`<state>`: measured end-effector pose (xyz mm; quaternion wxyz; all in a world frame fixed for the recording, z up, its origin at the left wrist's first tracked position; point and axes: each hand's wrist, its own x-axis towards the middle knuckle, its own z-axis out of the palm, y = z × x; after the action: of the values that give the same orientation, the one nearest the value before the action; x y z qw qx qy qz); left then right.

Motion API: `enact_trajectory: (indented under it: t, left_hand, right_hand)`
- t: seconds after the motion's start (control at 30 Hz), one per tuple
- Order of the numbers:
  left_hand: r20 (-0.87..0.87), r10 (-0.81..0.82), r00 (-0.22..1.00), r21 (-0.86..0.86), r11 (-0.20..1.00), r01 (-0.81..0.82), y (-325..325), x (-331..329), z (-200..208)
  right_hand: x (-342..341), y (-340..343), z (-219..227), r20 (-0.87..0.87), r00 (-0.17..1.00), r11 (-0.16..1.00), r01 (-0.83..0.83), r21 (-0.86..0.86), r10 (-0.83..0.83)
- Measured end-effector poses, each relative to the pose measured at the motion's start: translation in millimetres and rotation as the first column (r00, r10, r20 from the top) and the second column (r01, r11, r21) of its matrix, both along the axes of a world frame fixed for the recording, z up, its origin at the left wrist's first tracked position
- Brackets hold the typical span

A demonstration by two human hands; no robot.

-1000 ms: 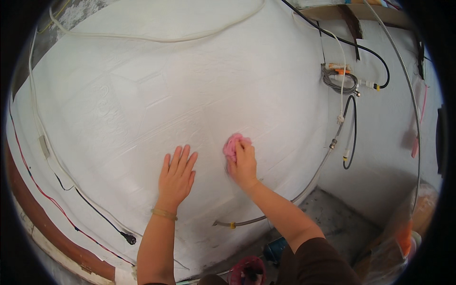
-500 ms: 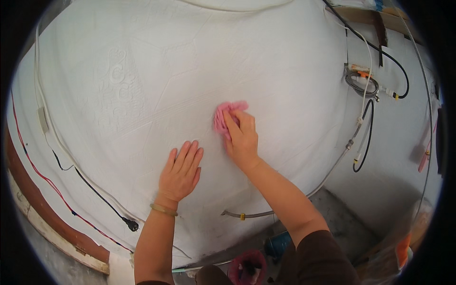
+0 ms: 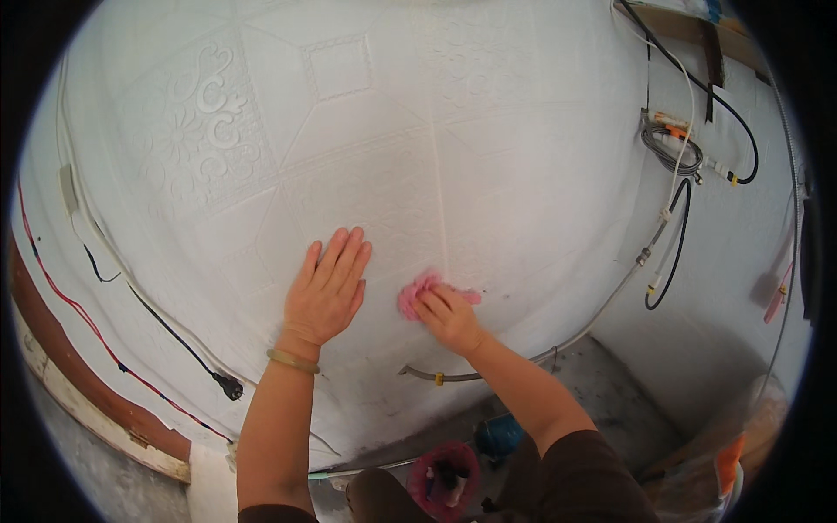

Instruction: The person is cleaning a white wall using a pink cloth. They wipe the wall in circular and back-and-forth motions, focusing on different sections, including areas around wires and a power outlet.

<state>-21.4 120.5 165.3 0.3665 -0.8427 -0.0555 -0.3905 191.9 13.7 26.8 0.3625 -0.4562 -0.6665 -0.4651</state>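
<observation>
A white wall (image 3: 366, 166) with embossed flower and scroll patterns fills most of the view. My right hand (image 3: 452, 318) is closed on a crumpled pink cloth (image 3: 422, 294) and presses it to the lower middle of the wall. One end of the cloth sticks out to the right past my fingers. To the left, my left hand (image 3: 326, 283) lies flat against the wall, fingers stretched upward and holding nothing. A pale bangle (image 3: 294, 361) circles my left wrist.
A black plug on a cable (image 3: 228, 386) and red wires (image 3: 87, 329) run down the left. A grey hose (image 3: 436, 377) hangs below my right hand. Coiled metal tubing (image 3: 671, 150) hangs at right. A pink bucket (image 3: 443, 478) with things inside stands on the floor by a blue container (image 3: 500, 434).
My right hand has moved down the wall with the pink cloth. The left hand stays flat on the wall. The view has shifted, and more of the embossed pattern shows.
</observation>
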Motion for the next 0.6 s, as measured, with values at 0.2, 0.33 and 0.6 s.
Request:
enact_trajectory:
  t: [0.2,0.33,0.6]
  left_hand:
    - [0.007,-0.002,1.0,0.007,1.0,0.002,1,2,-1]
    - [0.007,0.013,1.0,0.008,1.0,-0.013,3,0,-2]
    - [0.02,-0.009,1.0,0.0,1.0,0.009,-1,1,-2]
  right_hand:
    - [6,-31,-24,0.11,0.994,0.964,0.022,-0.264,0.007]
    - [-17,-27,55,-0.026,0.999,0.998,-0.025,-0.065,0.023]
    - [-28,20,88,-0.115,0.992,0.95,-0.022,0.312,0.061]
